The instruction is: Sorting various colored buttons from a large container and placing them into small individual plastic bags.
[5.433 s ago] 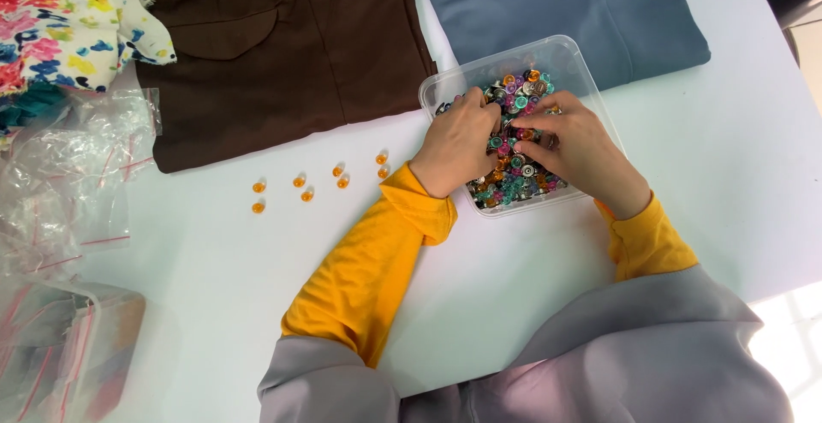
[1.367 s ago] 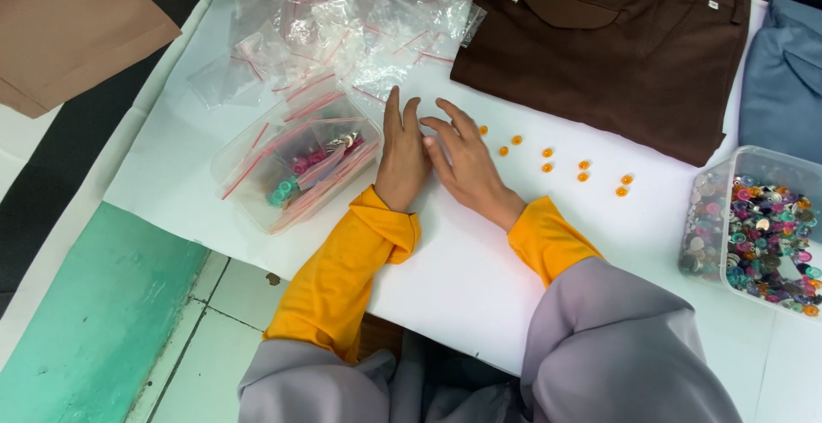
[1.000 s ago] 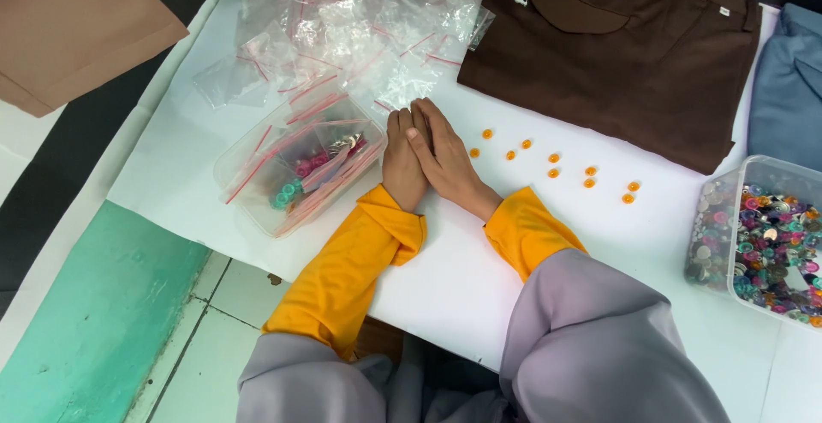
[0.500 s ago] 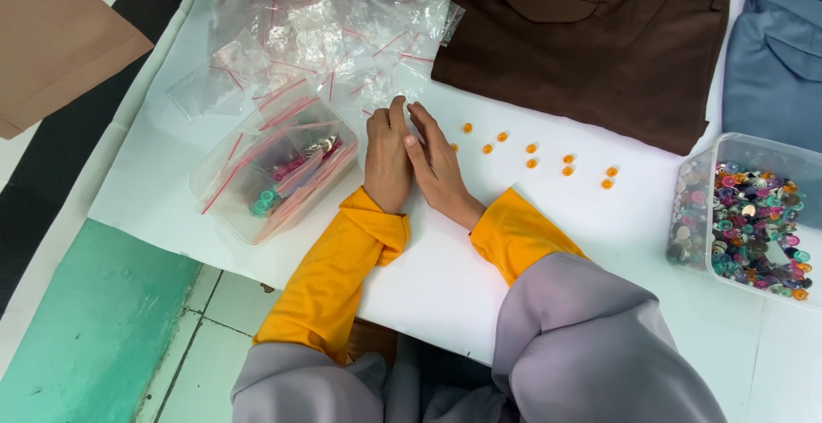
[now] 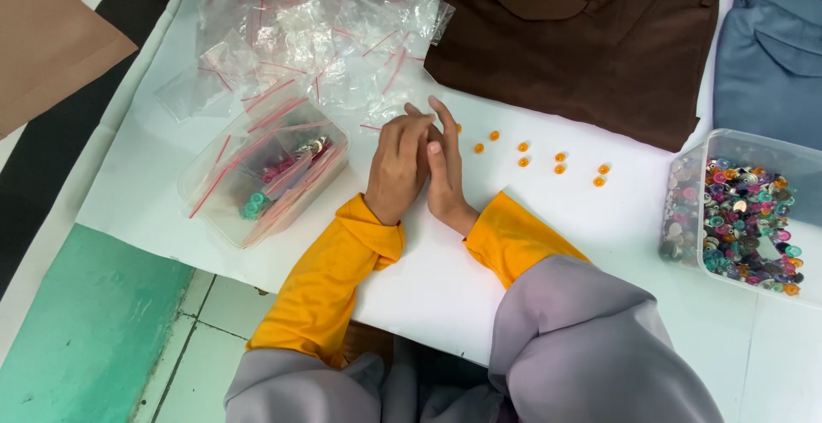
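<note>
Two hands, left hand (image 5: 398,166) and right hand (image 5: 445,170), press together, grasp unclear; orange buttons (image 5: 522,154) mid-bench look tiny, light, slippery—pinch their rims.

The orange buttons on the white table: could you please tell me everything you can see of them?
The orange buttons are small, round and glossy, probably plastic. About seven lie loose in a rough line on the white table, below the brown garment. One sits beside the right hand; whether they touch is unclear.
</note>
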